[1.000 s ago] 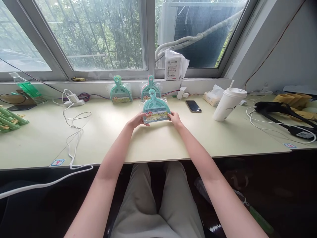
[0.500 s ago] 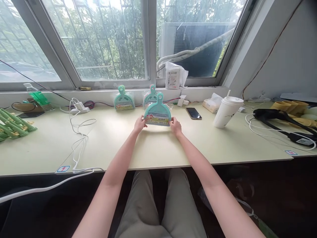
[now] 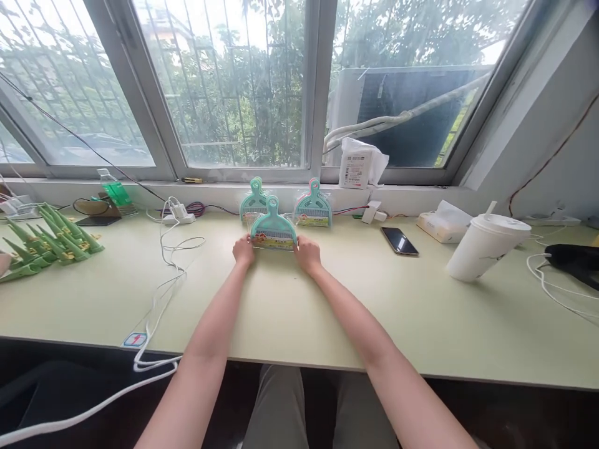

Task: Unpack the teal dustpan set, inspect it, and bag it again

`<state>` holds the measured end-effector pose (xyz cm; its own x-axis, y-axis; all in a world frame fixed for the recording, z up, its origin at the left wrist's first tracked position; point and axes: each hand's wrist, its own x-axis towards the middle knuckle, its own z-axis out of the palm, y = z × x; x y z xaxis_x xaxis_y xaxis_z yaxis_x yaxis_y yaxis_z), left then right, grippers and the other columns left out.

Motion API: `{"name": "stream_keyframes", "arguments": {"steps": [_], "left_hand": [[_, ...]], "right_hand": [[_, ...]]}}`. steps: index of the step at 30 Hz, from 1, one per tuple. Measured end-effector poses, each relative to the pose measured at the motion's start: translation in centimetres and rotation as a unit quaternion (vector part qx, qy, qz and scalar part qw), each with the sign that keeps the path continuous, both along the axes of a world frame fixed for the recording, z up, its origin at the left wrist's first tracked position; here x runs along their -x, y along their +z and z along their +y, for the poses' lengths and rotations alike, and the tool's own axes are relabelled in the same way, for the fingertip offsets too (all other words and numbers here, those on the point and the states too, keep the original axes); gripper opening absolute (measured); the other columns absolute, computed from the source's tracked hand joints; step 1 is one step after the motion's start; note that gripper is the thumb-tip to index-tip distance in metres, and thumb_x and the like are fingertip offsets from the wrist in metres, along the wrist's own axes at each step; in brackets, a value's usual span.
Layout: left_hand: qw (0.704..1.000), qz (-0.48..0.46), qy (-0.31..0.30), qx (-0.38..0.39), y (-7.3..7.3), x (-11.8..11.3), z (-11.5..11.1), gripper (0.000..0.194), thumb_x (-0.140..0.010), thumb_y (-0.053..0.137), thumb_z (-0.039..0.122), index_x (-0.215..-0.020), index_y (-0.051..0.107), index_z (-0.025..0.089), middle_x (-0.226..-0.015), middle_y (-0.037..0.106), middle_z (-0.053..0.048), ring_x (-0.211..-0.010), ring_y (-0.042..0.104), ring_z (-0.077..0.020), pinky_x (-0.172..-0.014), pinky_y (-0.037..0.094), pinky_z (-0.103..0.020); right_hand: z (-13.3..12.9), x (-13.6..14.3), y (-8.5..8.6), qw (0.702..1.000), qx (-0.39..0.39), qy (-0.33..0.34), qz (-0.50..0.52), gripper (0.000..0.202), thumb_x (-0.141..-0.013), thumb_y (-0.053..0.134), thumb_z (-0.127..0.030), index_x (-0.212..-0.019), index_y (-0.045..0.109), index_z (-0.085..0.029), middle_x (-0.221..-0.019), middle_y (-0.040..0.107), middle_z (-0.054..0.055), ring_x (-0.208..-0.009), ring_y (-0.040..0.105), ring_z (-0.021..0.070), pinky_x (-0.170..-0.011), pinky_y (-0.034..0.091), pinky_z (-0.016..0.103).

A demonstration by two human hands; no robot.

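Observation:
A teal dustpan-and-brush set in clear wrapping stands upright on the table between my hands. My left hand grips its lower left edge, fingers closed. On the opposite lower edge, my right hand is closed in the same way. Right behind the held set, and partly hidden by it, stands another teal set against the wall below the window. A third set, with some pink at its handle, stands to the right, just beyond my right hand.
Right of the sets lie a phone, a tissue pack and a lidded white cup. White cables and a power strip are on the left, beyond them green pointed pieces. The table's front edge runs before me.
Both hands have carried the held dustpan-and-brush set leftward, from in front of the right-hand set to in front of the left-hand one. The camera view has turned left.

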<state>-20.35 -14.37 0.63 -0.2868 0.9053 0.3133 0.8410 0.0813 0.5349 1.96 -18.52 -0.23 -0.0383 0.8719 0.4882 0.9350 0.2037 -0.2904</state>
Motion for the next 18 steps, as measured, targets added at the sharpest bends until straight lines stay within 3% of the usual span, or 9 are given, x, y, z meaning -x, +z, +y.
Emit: {"name": "stream_keyframes", "arguments": {"steps": [4, 8, 13, 18], "left_hand": [[0.999, -0.027, 0.004, -0.016, -0.3, 3.9, 3.3, 0.023, -0.090, 0.051, 0.039, -0.100, 0.069, 0.028, -0.107, 0.073, -0.005, -0.099, 0.066, -0.0253, -0.076, 0.046, -0.031], [0.997, -0.067, 0.023, -0.041, -0.9, 6.3, 7.1, 0.022, -0.087, 0.056, 0.041, -0.097, 0.071, 0.028, -0.105, 0.074, -0.004, -0.094, 0.068, -0.0234, -0.076, 0.046, -0.030], [0.995, -0.086, 0.034, -0.045, -1.3, 7.2, 11.7, 0.023, -0.086, 0.058, 0.034, -0.103, 0.071, 0.027, -0.102, 0.075, -0.005, -0.095, 0.069, -0.0233, -0.079, 0.047, -0.030], [0.992, -0.107, 0.041, -0.056, -1.0, 7.3, 14.7, 0.021, -0.083, 0.064, 0.037, -0.099, 0.070, 0.025, -0.103, 0.075, -0.006, -0.097, 0.069, -0.0228, -0.080, 0.048, -0.029]], "right_hand": [[4.5, 3.1, 0.1, 0.999, -0.006, 0.014, -0.035, 0.015, -0.095, 0.049, -0.024, -0.107, 0.056, -0.019, -0.106, 0.066, 0.009, -0.102, 0.057, 0.0204, -0.070, 0.041, 0.026], [9.3, 4.9, -0.1, 0.998, -0.025, 0.016, -0.063, 0.017, -0.097, 0.048, -0.028, -0.109, 0.057, -0.020, -0.107, 0.066, 0.009, -0.103, 0.055, 0.0209, -0.072, 0.043, 0.027], [14.7, 6.1, -0.3, 0.998, -0.005, -0.011, -0.068, 0.023, -0.098, 0.045, -0.033, -0.106, 0.061, -0.020, -0.109, 0.066, 0.011, -0.106, 0.054, 0.0228, -0.075, 0.045, 0.029], [17.9, 6.6, -0.4, 0.997, -0.004, -0.012, -0.076, 0.027, -0.098, 0.043, -0.032, -0.108, 0.063, -0.016, -0.111, 0.066, 0.015, -0.109, 0.054, 0.0244, -0.079, 0.046, 0.030]]}}
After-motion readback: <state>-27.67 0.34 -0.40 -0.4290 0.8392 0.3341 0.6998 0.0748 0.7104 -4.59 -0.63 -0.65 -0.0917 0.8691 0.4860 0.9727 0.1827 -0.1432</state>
